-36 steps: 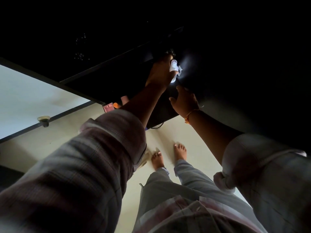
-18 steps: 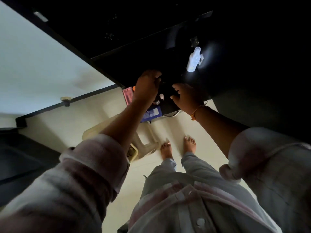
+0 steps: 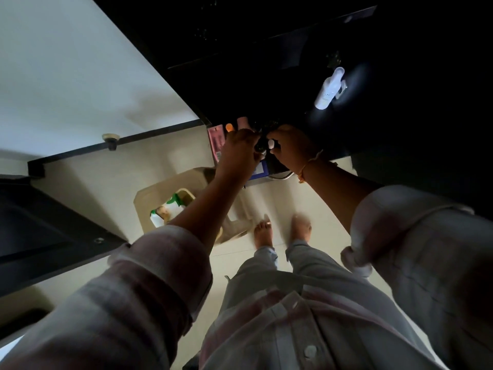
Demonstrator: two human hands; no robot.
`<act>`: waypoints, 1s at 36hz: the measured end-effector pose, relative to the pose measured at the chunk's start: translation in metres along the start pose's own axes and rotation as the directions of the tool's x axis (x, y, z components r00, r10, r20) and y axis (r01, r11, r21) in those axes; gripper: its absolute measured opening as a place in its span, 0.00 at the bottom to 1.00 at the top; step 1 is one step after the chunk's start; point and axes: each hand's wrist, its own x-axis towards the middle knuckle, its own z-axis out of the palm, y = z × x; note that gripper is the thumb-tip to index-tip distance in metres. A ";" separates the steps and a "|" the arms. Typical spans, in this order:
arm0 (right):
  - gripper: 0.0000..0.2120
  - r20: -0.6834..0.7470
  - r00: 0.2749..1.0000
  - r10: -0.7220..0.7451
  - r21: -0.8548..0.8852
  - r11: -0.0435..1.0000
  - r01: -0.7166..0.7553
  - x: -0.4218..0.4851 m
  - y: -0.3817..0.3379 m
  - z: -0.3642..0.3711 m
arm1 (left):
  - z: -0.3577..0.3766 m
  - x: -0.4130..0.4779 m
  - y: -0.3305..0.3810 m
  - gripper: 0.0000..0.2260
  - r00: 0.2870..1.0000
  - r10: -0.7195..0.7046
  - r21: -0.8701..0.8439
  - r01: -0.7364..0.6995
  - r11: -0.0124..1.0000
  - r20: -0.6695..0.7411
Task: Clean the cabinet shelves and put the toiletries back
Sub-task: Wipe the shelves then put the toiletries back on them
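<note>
Landmark: dark cabinet, filling top & right of view.

- Well left of cabinet: 1 small knob on a dark strip.
- Below cabinet's left corner, on the floor: 1 beige stool w/ 1 green-and-white pack lying on it.
- At cabinet's front-left edge: 1 pink box, w/ 1 orange cap & 1 pink top just beside it. 1 blue box pokes out under the hands.
- 2 hands meet at that front edge, close together.
- L hand: fingers curled over a small dark thing. Too dark to tell if it actually grips.
- R hand: thumb & fingers pinch 1 white-tipped thing. 1 bracelet on the wrist.
- Deeper in cabinet, well right of both hands: 1 white bottle, alone in a pale patch of light. Upright or lying, can't tell.
- Below cabinet's front edge: 2 bare feet on the floor.
</note>
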 end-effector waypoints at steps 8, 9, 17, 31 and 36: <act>0.11 -0.028 0.999 0.025 -0.041 0.999 -0.026 0.002 0.003 0.007 | 0.015 0.010 -0.003 0.19 0.999 0.015 0.103 -0.019 0.994 0.041; 0.10 -0.031 0.999 0.031 -0.034 0.999 -0.032 0.002 0.004 0.008 | 0.016 0.010 -0.003 0.19 0.999 0.018 0.102 -0.022 0.995 0.043; 0.08 -0.131 0.985 0.112 0.085 0.991 -0.101 -0.010 0.022 0.003 | 0.023 0.018 -0.003 0.15 0.999 0.047 0.061 -0.049 0.997 0.027; 0.09 -0.426 0.839 0.338 0.028 0.932 -0.362 -0.006 0.087 -0.029 | 0.049 0.061 0.059 0.16 0.994 0.107 -0.103 -0.104 0.989 0.027; 0.10 -0.439 0.820 0.367 0.023 0.917 -0.398 0.012 0.092 -0.035 | 0.056 0.075 0.070 0.13 0.991 0.134 -0.118 -0.134 0.984 -0.005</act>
